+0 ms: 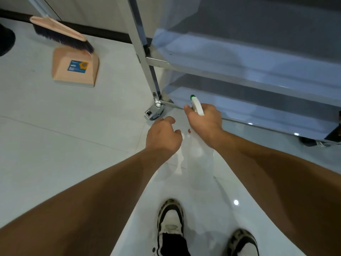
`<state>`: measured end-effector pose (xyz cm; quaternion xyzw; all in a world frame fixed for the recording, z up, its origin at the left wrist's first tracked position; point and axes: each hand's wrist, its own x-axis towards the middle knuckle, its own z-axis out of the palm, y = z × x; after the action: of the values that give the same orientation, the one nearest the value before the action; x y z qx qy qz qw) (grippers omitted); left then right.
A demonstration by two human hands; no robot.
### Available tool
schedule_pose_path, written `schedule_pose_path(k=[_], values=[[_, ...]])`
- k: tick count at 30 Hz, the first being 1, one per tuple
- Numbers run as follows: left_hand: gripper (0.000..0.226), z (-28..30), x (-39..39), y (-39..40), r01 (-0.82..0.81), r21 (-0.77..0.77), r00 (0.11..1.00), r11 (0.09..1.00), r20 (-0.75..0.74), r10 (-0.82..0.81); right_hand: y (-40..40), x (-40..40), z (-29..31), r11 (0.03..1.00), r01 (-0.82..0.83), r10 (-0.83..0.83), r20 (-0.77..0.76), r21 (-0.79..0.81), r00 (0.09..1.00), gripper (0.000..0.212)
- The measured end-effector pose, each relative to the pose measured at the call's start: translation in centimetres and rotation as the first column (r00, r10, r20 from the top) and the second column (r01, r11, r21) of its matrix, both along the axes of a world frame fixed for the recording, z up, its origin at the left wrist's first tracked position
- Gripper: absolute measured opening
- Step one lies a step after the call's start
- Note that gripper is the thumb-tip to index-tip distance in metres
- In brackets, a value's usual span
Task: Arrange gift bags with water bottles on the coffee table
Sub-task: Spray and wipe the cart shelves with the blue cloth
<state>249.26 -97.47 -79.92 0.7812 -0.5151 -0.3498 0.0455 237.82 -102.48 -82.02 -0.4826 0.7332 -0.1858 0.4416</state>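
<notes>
Near the frame's centre, the right hand gripped a clear spray bottle by its head; the left hand, fingers curled, held nothing I could see; no gift bags or coffee table showed, so arranging seemingly hadn't begun; finding them comes next.

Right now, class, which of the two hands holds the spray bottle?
The right hand, gripping the spray bottle at its white trigger head; the left hand holds nothing visible.

Single head view, looks steeply down and forward, close over floor beside steel cart.
</notes>
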Motion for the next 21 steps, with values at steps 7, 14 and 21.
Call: schedule_pose_path(k=[7, 14, 21], values=[[0.044, 10.7, -0.4, 1.0, 0.074, -0.003, 0.997, 0.997, 0.012, -0.074, 4.5, -1.7, 9.8, 0.998, 0.039, -0.039, 0.015, -0.048, 0.999, 0.021], [0.047, 22.6, -4.3, 4.3, 0.248, 0.073, 0.969, 0.966, -0.020, -0.247, 10.1, -6.5, 23.2, 0.986, 0.135, -0.130, 0.049, -0.098, 0.990, 0.021], [0.049, 34.2, -11.4, 6.4, 0.348, 0.067, 0.937, 0.935, -0.049, -0.345, 15.7, -14.0, 35.3, 0.943, 0.293, -0.271, 0.144, -0.159, 0.952, 0.024]])
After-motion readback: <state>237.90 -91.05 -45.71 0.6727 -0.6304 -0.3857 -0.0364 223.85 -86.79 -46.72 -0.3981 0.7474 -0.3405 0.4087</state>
